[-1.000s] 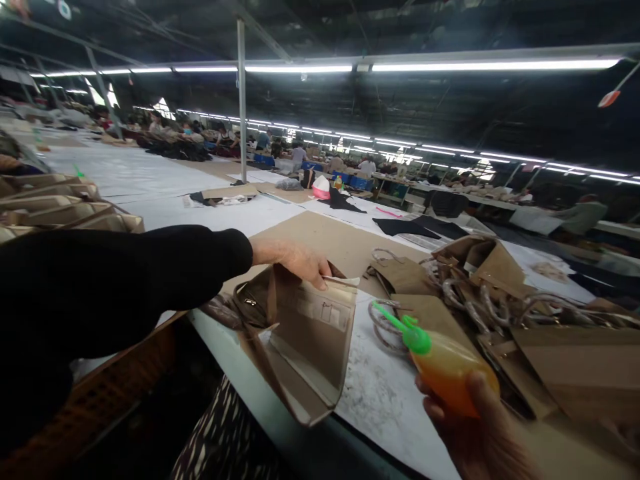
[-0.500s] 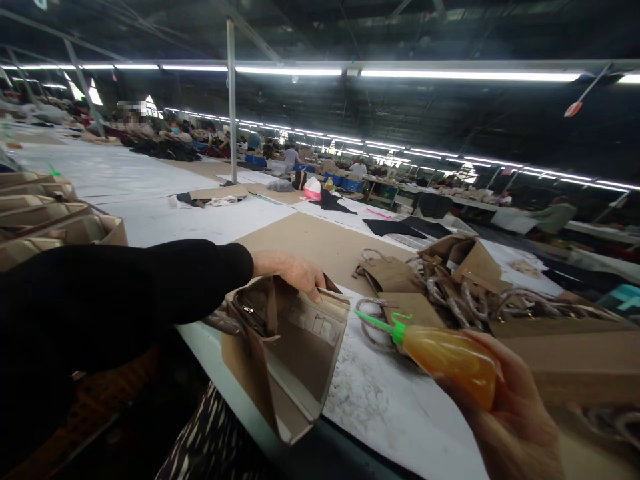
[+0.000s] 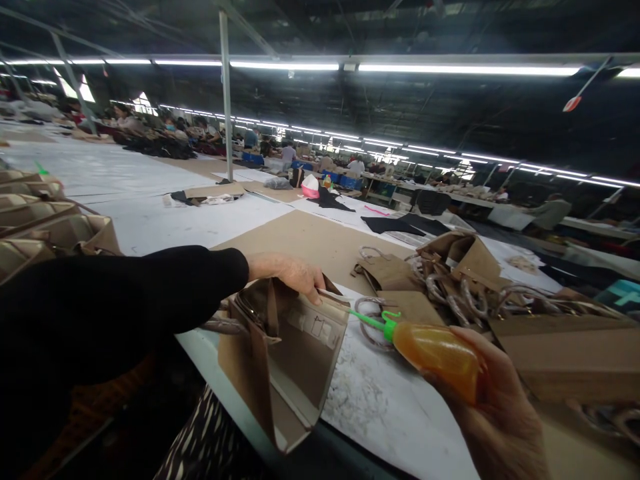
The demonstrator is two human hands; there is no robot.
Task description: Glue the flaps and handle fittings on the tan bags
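My left hand (image 3: 295,275) grips the upper edge of a tan handbag (image 3: 245,380), its thumb inside the opening. The bag lies tilted at the table's front edge, mouth turned toward me, showing a pale lining, a zip and a small label patch. Wrapped round a squeeze bottle (image 3: 440,353) of amber liquid is my right hand (image 3: 500,407). The bottle has a green cap and a long green nozzle, which points left. Its tip is at the right rim of the bag's opening; whether it touches I cannot tell.
More tan bags with wrapped handles (image 3: 450,273) are heaped at the right. A row of open bags (image 3: 55,220) stands at the left. Brown board (image 3: 300,240) and white paper cover the table. A metal post (image 3: 226,100) rises behind, with people working far back.
My right hand has brought the bottle a little to the left, so the nozzle tip now meets the bag's rim in view. My left hand keeps its hold on the bag.
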